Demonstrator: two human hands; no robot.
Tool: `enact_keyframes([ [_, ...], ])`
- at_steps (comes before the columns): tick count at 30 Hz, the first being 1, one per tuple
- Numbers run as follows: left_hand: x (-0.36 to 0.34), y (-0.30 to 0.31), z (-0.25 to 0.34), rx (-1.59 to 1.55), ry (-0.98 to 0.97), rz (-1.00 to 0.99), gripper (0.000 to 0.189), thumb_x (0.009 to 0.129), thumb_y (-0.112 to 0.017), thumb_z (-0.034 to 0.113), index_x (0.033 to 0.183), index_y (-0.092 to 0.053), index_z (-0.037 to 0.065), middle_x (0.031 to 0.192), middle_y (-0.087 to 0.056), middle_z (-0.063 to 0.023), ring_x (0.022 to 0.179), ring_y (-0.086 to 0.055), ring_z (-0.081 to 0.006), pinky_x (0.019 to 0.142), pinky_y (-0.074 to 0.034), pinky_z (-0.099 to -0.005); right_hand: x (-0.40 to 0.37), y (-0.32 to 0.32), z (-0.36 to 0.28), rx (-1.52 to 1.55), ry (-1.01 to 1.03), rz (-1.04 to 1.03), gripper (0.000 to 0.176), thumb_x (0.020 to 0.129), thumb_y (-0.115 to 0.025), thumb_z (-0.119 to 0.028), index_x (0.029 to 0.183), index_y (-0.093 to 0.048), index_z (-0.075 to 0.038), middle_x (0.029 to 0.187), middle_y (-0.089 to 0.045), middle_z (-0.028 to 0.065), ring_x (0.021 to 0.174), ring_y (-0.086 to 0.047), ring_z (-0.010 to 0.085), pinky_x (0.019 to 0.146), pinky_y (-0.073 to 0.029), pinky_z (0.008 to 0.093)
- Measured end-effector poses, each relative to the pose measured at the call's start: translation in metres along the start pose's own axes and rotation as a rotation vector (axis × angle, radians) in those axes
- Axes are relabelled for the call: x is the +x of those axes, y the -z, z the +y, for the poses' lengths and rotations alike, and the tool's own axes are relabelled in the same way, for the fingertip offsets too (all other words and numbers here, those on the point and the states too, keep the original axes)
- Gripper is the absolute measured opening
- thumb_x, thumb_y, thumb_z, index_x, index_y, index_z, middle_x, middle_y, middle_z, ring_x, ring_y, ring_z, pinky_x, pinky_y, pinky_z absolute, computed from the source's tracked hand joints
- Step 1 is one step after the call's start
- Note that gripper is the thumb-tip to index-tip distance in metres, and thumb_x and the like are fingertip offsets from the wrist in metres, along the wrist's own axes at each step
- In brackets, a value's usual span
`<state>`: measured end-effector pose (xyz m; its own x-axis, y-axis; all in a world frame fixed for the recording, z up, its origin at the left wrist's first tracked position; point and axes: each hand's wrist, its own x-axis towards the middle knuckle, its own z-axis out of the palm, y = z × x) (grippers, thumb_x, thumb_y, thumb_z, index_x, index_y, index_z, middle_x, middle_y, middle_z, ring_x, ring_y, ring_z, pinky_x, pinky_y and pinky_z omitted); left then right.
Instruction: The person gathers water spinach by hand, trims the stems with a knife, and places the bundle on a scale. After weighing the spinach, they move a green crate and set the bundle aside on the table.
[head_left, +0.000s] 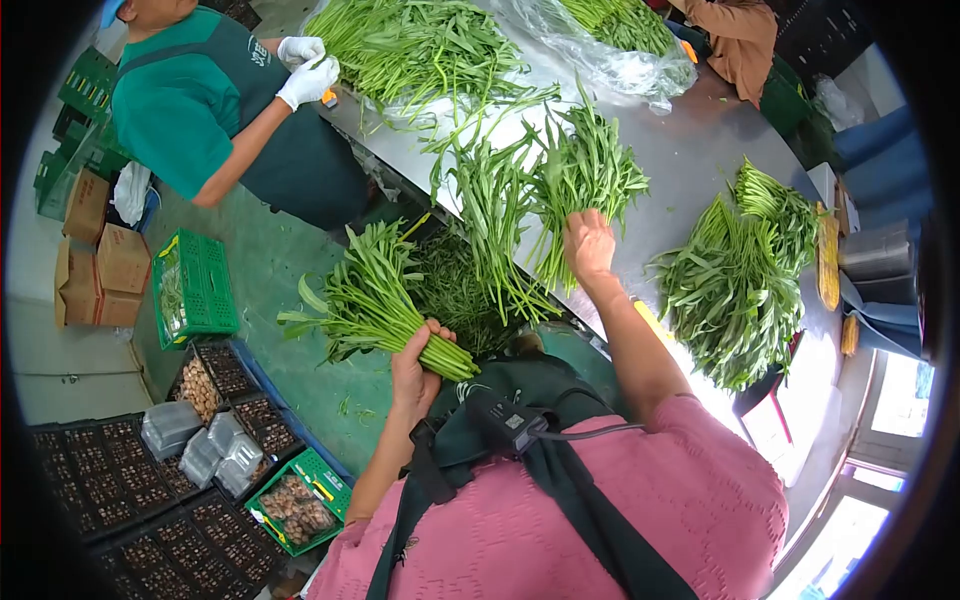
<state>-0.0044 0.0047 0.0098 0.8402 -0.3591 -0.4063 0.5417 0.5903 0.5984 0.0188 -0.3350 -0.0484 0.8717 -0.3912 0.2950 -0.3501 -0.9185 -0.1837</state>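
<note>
My left hand [412, 364] is wrapped round the stems of a bunch of water spinach [375, 300], held away from the metal table beside its edge. The cut ends point toward my apron and the leaves fan out to the far left. On the table, the fingers of my right hand [590, 243] are curled onto the stems of loose water spinach [590, 170]; the fingertips are partly hidden. More loose stems [490, 210] hang over the table's edge just left of that hand. To the right lies a pile of bundled water spinach [735, 285].
A large heap of greens [420, 45] covers the metal table's [690, 140] far left part. Beside it is clear plastic film [610, 75]. Across stands a co-worker in white gloves [305, 75]; another person's sleeve [735, 40] shows. Green crates [205, 285] and black crates [120, 460] stand at left.
</note>
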Motion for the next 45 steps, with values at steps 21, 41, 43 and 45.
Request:
enact_keyframes([
  [21, -0.009, 0.001, -0.001, 0.015, -0.025, 0.018, 0.012, 0.094, -0.06, 0.013, 0.094, -0.058, 0.002, 0.092, -0.058, -0.0074, 0.088, -0.058, -0.022, 0.087, -0.05, -0.0409, -0.018, 0.0, -0.063, 0.191, 0.275, -0.292, 0.033, 0.087, -0.063, -0.019, 0.117, -0.062, -0.004, 0.125, -0.059, 0.0197, 0.12, -0.053, 0.0356, 0.102, -0.042, 0.0454],
  [41, -0.012, -0.001, -0.001, 0.016, -0.036, -0.013, 0.012, 0.094, -0.061, 0.014, 0.094, -0.058, 0.002, 0.092, -0.059, -0.0075, 0.088, -0.059, -0.0218, 0.085, -0.051, -0.0397, -0.006, 0.001, 0.016, 0.276, -0.379, -0.343, 0.046, 0.089, -0.063, -0.047, 0.098, -0.062, -0.002, 0.094, -0.072, 0.0197, 0.082, -0.071, 0.0311, 0.071, -0.055, 0.0438],
  [43, -0.012, -0.002, -0.002, 0.01, -0.045, -0.015, 0.012, 0.094, -0.061, 0.014, 0.094, -0.058, 0.002, 0.092, -0.058, -0.0075, 0.088, -0.059, -0.0218, 0.085, -0.051, -0.0398, 0.005, 0.027, 0.018, 0.95, -0.693, -0.21, 0.03, 0.092, -0.064, -0.033, 0.096, -0.062, -0.004, 0.084, -0.07, 0.0101, 0.067, -0.064, 0.0201, 0.06, -0.051, 0.0356],
  [45, -0.013, -0.003, -0.003, 0.008, -0.043, -0.014, 0.013, 0.094, -0.061, 0.014, 0.094, -0.058, 0.002, 0.092, -0.059, -0.0077, 0.088, -0.059, -0.0216, 0.085, -0.051, -0.04, 0.015, 0.07, 0.021, 1.597, -0.791, -0.089, 0.016, 0.092, -0.065, -0.022, 0.095, -0.062, -0.006, 0.075, -0.062, 0.0024, 0.058, -0.053, 0.0118, 0.053, -0.044, 0.0272],
])
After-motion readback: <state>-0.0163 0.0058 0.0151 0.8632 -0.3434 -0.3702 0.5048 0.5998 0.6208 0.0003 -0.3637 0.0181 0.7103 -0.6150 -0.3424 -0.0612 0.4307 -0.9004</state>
